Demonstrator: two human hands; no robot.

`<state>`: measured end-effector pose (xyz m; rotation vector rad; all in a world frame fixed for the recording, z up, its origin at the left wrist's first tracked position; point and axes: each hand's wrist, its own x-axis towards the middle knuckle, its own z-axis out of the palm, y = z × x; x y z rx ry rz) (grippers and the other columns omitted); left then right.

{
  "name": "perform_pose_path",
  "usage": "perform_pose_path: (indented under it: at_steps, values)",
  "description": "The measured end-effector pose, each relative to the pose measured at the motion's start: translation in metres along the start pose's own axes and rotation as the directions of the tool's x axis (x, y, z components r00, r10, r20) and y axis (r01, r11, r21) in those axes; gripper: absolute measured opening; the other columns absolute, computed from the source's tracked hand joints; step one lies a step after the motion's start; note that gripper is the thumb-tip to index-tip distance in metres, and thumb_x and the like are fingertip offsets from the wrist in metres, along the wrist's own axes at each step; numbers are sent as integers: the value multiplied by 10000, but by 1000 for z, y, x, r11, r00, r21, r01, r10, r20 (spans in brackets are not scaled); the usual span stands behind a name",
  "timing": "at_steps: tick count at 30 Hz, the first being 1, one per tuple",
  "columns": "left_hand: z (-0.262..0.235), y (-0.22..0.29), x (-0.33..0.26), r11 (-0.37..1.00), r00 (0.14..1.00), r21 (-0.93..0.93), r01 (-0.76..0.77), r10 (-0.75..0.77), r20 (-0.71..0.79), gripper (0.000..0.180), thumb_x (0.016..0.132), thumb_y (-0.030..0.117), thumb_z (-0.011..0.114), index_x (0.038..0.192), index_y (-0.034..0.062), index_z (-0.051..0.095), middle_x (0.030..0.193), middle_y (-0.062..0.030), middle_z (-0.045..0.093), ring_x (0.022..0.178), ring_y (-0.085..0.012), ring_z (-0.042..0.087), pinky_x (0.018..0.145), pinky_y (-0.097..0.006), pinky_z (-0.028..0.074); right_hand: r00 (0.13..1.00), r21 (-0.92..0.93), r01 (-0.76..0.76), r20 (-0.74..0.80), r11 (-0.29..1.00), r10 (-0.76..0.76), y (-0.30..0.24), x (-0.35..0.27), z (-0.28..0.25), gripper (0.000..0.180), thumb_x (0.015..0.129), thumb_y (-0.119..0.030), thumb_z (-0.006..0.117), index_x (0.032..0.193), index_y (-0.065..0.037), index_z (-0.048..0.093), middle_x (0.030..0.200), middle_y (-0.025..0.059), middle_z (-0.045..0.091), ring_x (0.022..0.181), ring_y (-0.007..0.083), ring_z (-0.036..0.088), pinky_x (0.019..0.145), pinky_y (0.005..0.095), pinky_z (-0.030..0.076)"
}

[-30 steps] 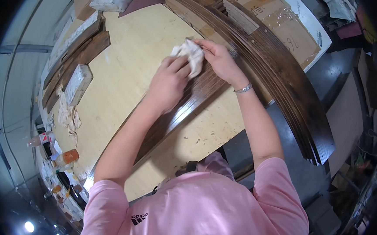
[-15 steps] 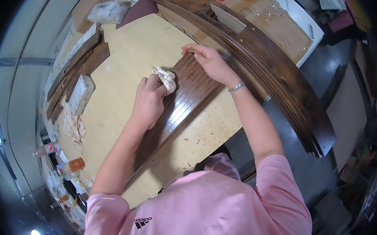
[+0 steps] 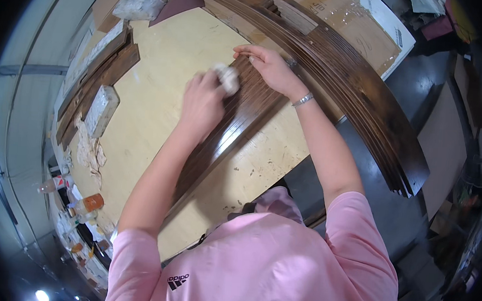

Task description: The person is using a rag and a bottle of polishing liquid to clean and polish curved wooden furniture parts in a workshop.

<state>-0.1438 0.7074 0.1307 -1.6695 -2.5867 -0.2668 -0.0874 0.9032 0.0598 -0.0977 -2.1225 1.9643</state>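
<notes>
A long dark brown wooden board [image 3: 224, 141] lies slantwise across the pale tabletop [image 3: 175, 51], its grain glossy under the light. My left hand [image 3: 200, 104] is closed around a crumpled white rag [image 3: 228, 79], pressed against the board's upper face near its left edge; motion blurs the rag. At the far end of the board, my right hand [image 3: 275, 72] grips the corner, fingers bent over the end edge, with a silver band on its wrist. The board's near part is partly hidden behind my left forearm.
Stacked dark wooden planks [image 3: 352, 83] run along the right side. At the left lie brown wood strips [image 3: 115, 66], a whitish block [image 3: 102, 111], a loose cloth [image 3: 89, 148] and an orange-brown bottle [image 3: 92, 203]. Flat cardboard [image 3: 366, 39] sits at the far right.
My left hand and the rag have moved farther up the board, toward its far end. My right hand keeps its hold on the end, slightly higher in the picture.
</notes>
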Motion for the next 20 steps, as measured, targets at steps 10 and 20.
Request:
perform_pose_path:
  at_steps: [10, 20]
  values:
    - [-21, 1, -135, 976, 997, -216, 25, -9, 76, 165, 712, -12, 622, 842, 46, 705, 1033, -122, 586, 942, -327, 552, 828, -433, 425, 996, 12, -91, -6, 996, 91, 1, -12, -18, 357, 989, -16, 397, 1308, 20, 552, 1218, 62, 636, 1185, 141, 543, 1073, 288, 386]
    - [0, 42, -96, 991, 1000, -130, -26, 26, -4, 343, 669, 120, 710, 1009, 130, 662, 1169, -69, 563, 1013, -263, 530, 818, -428, 423, 999, 49, -24, 33, 999, 23, 7, 0, -7, 377, 976, 1, 404, 1322, -16, 554, 1233, 83, 627, 1174, 158, 563, 1067, 285, 402]
